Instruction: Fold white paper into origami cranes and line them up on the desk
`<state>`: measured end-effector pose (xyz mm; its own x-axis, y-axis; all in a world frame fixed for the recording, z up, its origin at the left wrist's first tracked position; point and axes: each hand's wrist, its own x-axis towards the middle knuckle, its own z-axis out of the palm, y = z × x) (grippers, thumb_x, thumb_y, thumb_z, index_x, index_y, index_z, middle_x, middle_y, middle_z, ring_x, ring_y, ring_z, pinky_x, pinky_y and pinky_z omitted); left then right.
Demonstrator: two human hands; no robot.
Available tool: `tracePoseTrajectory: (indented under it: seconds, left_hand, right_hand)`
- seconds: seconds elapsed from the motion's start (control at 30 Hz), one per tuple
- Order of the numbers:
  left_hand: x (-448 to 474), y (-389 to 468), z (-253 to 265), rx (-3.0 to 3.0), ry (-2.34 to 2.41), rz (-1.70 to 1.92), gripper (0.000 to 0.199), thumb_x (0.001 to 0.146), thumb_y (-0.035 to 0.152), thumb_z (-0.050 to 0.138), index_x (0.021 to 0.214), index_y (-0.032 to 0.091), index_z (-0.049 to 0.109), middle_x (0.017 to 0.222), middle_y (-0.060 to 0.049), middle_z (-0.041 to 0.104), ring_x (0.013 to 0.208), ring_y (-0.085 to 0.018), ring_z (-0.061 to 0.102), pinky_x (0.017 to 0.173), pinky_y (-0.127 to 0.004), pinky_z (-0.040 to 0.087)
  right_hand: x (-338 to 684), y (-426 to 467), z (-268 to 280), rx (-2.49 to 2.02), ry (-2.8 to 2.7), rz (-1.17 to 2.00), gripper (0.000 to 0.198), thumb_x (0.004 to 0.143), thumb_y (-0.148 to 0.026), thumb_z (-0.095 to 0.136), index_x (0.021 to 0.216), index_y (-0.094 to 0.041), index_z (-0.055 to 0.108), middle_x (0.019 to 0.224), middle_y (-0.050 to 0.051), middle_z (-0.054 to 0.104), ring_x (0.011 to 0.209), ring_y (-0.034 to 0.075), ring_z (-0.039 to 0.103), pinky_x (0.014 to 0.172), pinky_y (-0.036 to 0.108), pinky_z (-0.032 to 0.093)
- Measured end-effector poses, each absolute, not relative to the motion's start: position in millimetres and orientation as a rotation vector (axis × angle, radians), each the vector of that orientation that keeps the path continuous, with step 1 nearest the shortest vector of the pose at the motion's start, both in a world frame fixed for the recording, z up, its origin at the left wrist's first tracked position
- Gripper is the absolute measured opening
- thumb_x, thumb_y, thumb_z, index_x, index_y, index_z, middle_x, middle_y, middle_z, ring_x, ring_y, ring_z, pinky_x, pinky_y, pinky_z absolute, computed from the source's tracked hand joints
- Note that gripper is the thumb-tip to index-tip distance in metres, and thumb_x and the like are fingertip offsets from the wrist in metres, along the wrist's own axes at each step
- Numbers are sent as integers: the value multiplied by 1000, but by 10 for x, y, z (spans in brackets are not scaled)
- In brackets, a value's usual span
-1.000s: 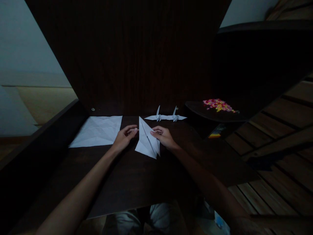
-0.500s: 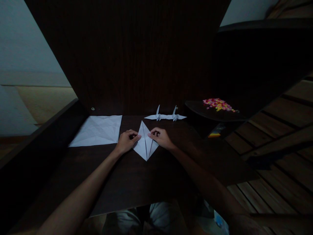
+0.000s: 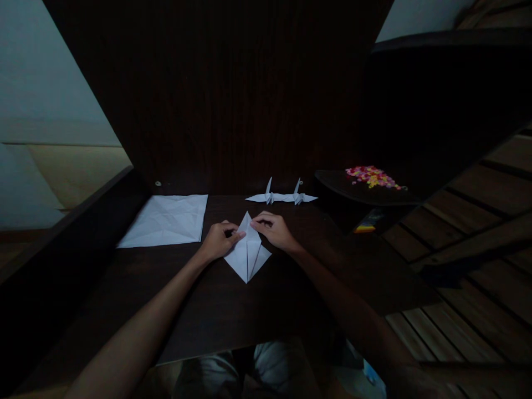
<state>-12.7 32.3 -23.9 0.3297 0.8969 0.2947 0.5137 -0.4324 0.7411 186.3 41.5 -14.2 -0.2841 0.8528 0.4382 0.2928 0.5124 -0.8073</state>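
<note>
Dark wood-grain desktop [image 3: 203, 310], creased white sheet [image 3: 166, 220] flat at left, diamond-shaped folded paper [image 3: 238, 257] at centre, white paper figures [image 3: 285, 197] with upright points at rear, curved shelf [image 3: 332, 182] at right, small pink, red and yellow pieces [image 3: 373, 177] on it.

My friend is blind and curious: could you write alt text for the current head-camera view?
A person's left hand and right hand hold a pointed, folded white paper on a dark desk. Behind it sit white origami shapes; a creased white sheet lies left, and small pink and yellow pieces on a shelf at right.
</note>
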Motion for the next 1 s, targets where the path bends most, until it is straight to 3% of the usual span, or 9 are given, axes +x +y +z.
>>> tracePoseTrajectory:
  seconds: [0.23,0.47,0.63,1.0]
  left_hand:
    - [-19,257,-165,2028,1144,1007,30,82,41,56,66,17,65,61,0,57,65,-16,51,65,-28,40]
    - [8,238,-176,1981,1156,1032,25,78,39,62,77,15,69,74,-4,64,71,-18,56,68,-30,42]
    - [20,213,-171,2080,1161,1029,25,76,40,63,68,17,66,69,-3,62,67,-17,54,65,-29,42]
    - [44,198,-172,2164,1114,1021,21,78,37,62,73,18,66,74,-4,66,73,-19,55,70,-31,42]
  right_hand:
    - [1793,354,-132,-939,-1677,779,21,79,-38,63,76,-17,67,74,3,59,62,12,50,53,25,37]
    - [1759,303,-67,-897,-1715,822,23,77,-40,64,73,-18,67,72,3,58,60,11,48,52,25,35]
    - [1742,275,-12,-908,-1718,778,22,74,-41,69,78,-20,70,78,3,61,60,11,46,51,25,35]
    - [1732,266,4,-886,-1721,749,21,79,-38,64,77,-20,72,77,5,66,70,15,58,59,28,43]
